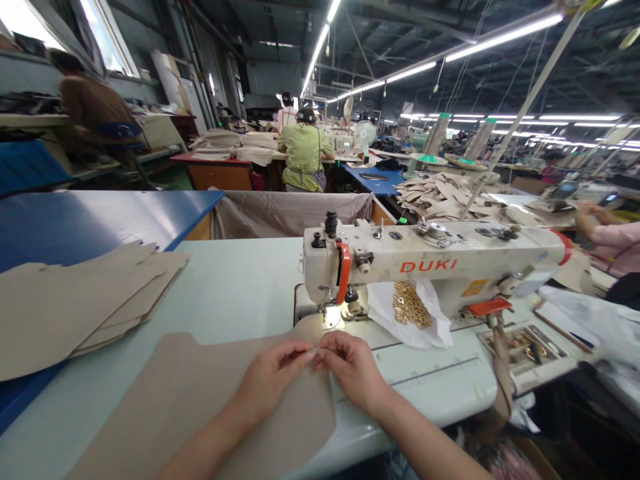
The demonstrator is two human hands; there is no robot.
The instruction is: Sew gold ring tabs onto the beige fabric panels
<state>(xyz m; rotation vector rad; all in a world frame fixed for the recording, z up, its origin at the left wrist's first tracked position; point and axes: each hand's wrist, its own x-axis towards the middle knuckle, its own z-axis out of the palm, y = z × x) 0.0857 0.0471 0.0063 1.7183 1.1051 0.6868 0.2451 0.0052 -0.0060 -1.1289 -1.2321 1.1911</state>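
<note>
A tan fabric piece [190,393] lies flat on the sewing table, its far end under the needle of a white DUKI sewing machine [435,263]. My left hand [273,377] and my right hand [353,370] meet just in front of the needle. Both pinch something tiny between their fingertips above the fabric; I cannot make out what it is. The machine's lamp lights the needle area [331,317].
A stack of tan cut pieces [75,307] lies at the left. A white bag of gold rings [411,305] sits under the machine arm, and a tool tray [525,347] at the right. A person in green [303,153] sits ahead; another person's arm [607,230] is at the right.
</note>
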